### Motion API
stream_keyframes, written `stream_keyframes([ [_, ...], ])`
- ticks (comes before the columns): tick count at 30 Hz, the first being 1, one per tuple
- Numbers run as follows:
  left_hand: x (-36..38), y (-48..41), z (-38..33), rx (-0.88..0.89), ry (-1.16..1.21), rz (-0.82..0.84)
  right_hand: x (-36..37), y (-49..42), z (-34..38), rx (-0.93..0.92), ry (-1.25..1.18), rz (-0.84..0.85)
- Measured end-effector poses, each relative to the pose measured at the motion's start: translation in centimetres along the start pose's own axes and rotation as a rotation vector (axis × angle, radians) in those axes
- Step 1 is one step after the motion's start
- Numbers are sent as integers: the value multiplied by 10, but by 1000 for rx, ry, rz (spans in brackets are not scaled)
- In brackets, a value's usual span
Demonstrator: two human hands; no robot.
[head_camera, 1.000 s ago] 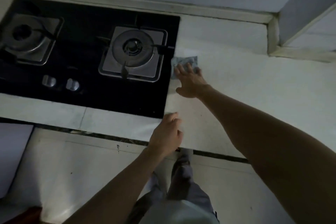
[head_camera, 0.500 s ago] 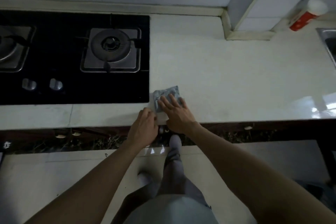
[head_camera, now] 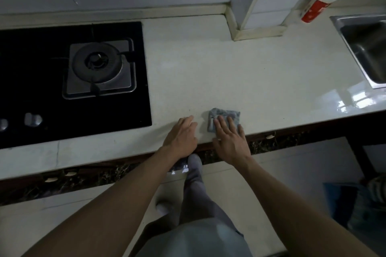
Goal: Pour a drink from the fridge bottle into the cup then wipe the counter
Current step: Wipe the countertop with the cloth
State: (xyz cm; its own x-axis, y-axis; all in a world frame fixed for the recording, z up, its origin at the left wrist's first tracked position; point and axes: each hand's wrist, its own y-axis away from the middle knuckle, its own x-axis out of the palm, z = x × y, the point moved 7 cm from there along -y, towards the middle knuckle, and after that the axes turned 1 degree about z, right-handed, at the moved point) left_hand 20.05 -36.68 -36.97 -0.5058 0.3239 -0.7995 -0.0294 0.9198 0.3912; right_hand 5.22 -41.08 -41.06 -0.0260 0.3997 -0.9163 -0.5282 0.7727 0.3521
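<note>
Head view, taking the stove (head_camera: 73,81) as landmark: just right of its front corner the left hand (head_camera: 181,136) lies flat and open on the pale tabletop (head_camera: 240,73), its grip empty. Further right, the right hand (head_camera: 230,142) presses spread fingers on a grey cloth (head_camera: 224,115) near the front edge, not clenched. Far right stand a red can (head_camera: 317,5) and a sink (head_camera: 367,48).

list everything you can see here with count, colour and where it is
counter: 1, pale, across the middle
gas hob: 1, black, left, set into the counter
burner: 1 in view, grey metal, on the hob
knobs: 2, silver, hob's front edge
cloth: 1, grey-blue, near the counter's front edge
bottle: 1, red with white cap, back right
sink: 1, steel, far right
left hand: flat on the counter
right hand: flat on the cloth
</note>
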Motion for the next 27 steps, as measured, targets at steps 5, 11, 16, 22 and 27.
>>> stream_keyframes([
  [5,0,-32,-12,1,-127,-8,-11,-35,-16,-111,48,74],
  [11,-18,-67,-7,-33,-182,-19,-42,-116,-10,-256,111,127],
  [16,-28,-96,3,8,-218,11,-75,-203,10,-371,153,154],
  [22,-40,-124,13,-23,-153,32,-105,-304,37,-467,198,137],
  [27,-37,-137,7,-101,-138,88,-121,-376,50,-468,177,100],
])
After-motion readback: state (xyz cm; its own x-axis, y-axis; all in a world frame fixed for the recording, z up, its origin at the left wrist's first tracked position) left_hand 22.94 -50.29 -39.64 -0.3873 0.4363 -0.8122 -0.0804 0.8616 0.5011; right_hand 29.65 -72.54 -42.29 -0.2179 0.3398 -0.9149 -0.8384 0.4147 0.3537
